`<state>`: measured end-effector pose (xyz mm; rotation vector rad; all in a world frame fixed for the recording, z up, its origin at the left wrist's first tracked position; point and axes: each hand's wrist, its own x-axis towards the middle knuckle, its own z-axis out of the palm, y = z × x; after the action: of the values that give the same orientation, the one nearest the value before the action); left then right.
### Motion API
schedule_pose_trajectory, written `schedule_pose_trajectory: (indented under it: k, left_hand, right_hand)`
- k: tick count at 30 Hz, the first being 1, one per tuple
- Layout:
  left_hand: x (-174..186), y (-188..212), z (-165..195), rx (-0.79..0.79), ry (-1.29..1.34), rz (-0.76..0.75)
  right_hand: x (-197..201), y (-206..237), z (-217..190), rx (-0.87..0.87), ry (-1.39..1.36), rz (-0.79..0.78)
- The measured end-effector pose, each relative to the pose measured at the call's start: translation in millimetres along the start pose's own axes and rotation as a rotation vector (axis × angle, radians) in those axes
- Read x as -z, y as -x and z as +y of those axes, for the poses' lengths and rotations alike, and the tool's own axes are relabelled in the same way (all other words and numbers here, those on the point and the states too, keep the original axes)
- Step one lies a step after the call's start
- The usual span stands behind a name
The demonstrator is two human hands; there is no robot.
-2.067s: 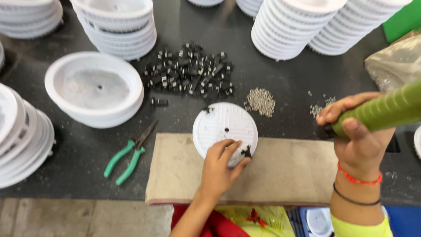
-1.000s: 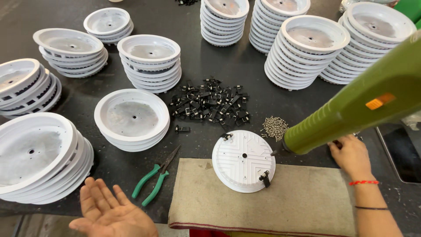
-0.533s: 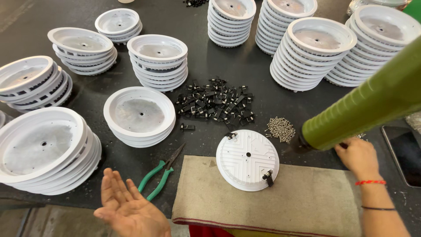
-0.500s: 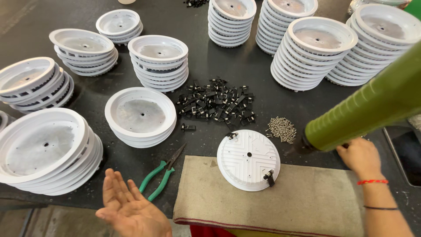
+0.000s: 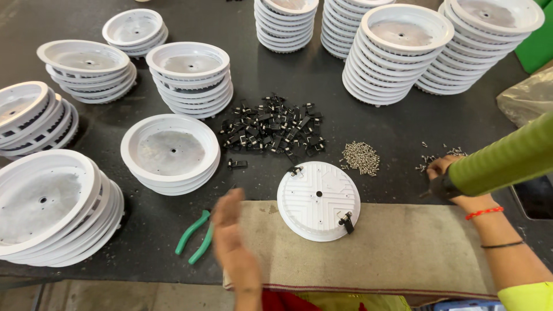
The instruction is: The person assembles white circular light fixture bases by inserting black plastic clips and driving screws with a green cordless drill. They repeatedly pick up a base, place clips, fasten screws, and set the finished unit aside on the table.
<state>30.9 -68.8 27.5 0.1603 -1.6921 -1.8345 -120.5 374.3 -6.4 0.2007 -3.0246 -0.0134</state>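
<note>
Swinging inward since a moment ago, left hand (image 5: 233,239) (blurred, fingers open, empty) nears round white ribbed plastic disc (image 5: 318,200) on beige cloth mat (image 5: 403,247); right hand (image 5: 446,178), right of disc, clamps green power screwdriver (image 5: 507,158).

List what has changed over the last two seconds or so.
The left hand let go of the white disc and swung out left, now blurred beside the green pliers. The right hand, gripping the green tool, dropped to the scattered screws. The disc, black clips and screw pile stayed put.
</note>
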Motion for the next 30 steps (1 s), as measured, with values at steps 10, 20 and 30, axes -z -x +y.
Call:
schedule_pose_trajectory:
  k: [10, 20, 30]
  left_hand:
    - [-49.6, 31.7, -42.3, -0.273, -0.843, -0.682]
    - [-49.6, 35.2, -47.4, -0.262, -0.844, -0.658]
    - [-50.0, 34.9, -48.4, -0.252, -0.858, -0.671]
  right_hand:
    - [48.0, 77.2, -106.0, 0.240, -0.807, -0.013]
    - [72.8, 52.5, -170.3, 0.780, -0.669, -0.023]
    - [67.3, 25.0, -169.2, 0.828, -0.544, -0.310]
